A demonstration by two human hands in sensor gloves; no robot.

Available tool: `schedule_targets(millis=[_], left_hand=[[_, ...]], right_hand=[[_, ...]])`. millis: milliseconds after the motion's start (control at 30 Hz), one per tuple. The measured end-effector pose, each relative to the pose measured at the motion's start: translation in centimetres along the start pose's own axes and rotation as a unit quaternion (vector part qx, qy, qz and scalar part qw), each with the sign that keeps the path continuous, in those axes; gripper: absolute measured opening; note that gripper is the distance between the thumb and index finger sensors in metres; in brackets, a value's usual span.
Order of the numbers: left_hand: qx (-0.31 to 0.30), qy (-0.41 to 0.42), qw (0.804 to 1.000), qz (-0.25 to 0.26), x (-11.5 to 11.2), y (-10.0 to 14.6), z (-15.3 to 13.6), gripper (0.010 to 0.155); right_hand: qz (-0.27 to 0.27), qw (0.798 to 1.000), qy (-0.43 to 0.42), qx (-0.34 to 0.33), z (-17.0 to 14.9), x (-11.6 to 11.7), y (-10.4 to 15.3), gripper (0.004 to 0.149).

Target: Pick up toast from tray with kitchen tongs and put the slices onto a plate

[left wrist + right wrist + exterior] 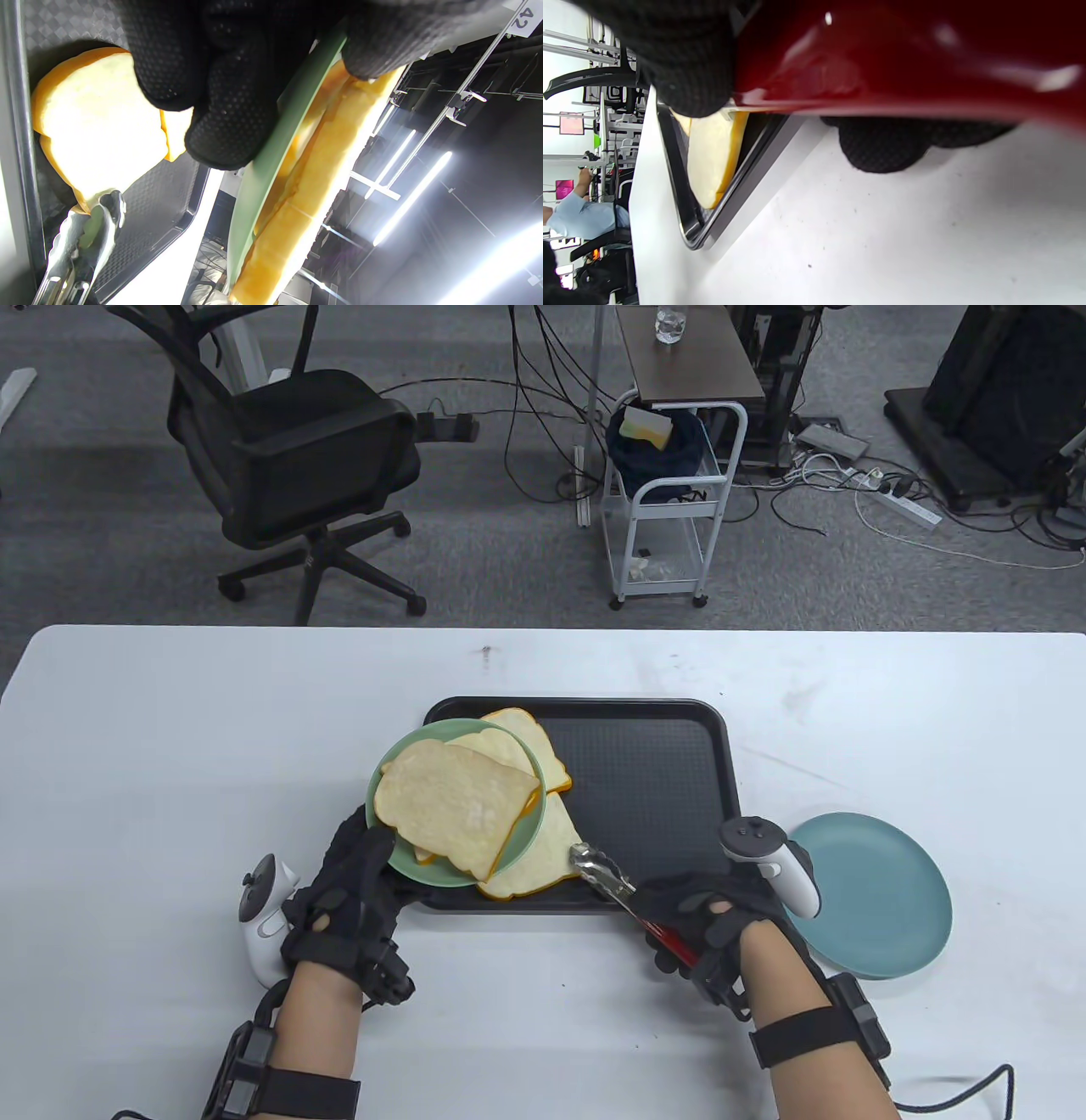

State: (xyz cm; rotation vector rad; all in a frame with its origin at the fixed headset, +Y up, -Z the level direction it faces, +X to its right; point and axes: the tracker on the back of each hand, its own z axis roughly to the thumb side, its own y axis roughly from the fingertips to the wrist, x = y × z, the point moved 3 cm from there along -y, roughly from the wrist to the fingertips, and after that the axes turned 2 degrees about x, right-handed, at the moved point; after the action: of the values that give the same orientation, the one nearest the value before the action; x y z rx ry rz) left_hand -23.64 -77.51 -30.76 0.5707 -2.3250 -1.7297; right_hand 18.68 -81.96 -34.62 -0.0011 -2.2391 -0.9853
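My left hand [352,891] grips the near rim of a green plate [386,848] and holds it tilted above the black tray [662,780]. Toast slices [454,806] lie stacked on the plate. More toast lies on the tray: one slice [543,861] near the front, another [539,746] behind the plate. My right hand [713,920] grips red-handled metal tongs [602,878], whose tips pinch the edge of the front slice [97,140]. In the left wrist view the plate's rim [271,156] is pinched between my fingers [229,123].
A blue plate [882,899] sits on the white table [170,746] right of the tray, beside my right hand. Beyond the table are an office chair [288,466], a white cart [670,500] and floor cables.
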Motion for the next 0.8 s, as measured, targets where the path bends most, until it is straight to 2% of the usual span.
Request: schedule_targets(millis=[233, 467, 667, 800], left_hand=[[-0.001, 0.002, 1.000, 0.003, 0.1, 0.0, 0.1, 0.062], [-0.002, 0.006, 1.000, 0.004, 0.1, 0.1, 0.1, 0.062], [-0.002, 0.009, 1.000, 0.006, 0.2, 0.1, 0.1, 0.062], [-0.001, 0.008, 1.000, 0.008, 0.3, 0.1, 0.1, 0.062]], right_hand=[[0.017, 0.999, -0.023, -0.014, -0.2, -0.8, 0.4, 0.065], [0.021, 0.996, -0.060, -0.068, -0.2, -3.6, 3.3, 0.064], [-0.014, 0.984, -0.127, -0.123, -0.4, -6.4, 5.6, 0.064], [-0.051, 0.966, -0.179, -0.179, 0.0, -7.7, 7.0, 0.063]])
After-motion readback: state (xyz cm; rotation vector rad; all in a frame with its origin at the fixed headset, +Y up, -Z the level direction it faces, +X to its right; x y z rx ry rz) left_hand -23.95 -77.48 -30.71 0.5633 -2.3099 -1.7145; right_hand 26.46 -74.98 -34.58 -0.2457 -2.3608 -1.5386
